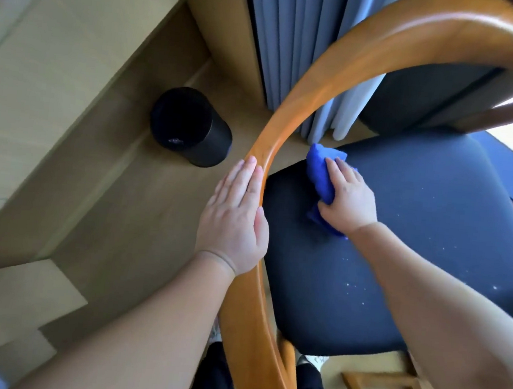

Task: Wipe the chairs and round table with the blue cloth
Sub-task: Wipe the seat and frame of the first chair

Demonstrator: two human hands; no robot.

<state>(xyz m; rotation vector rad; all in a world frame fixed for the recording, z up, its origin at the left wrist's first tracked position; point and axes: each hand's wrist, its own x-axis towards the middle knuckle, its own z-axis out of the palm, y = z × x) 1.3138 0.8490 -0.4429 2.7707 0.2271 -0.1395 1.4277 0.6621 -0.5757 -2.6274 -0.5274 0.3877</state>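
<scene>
In the head view, the right hand (349, 199) has its grip clenched around the blue cloth (320, 172), fingers over the top and thumb pinching the near side, pressing the bunched cloth down on the dark seat (415, 245) of the chair. The cloth sits at the seat's far left corner, and its long axis runs away from the person, with 1 end poking out past the fingertips and the other tucked under the wrist. The left hand (235, 214) lies flat on the curved wooden rail (304, 99) with straight fingers, its grip released, apparently steadying the chair; it is just beside the cloth, but the rail stands between them. The right hand therefore looks like the working one. The seat's far edge lies just beyond the cloth and the rail arcs close on its left, so there is little room in those 2 directions. The open room is to the right and back toward the person, where pale specks dot the fabric, so the next stroke probably sweeps that way. A black bin (190, 126) stands on the floor (69, 116) left of the rail, well apart from the cloth, and grey curtains (287, 42) hang beyond the seat. The round table cannot be made out here.
</scene>
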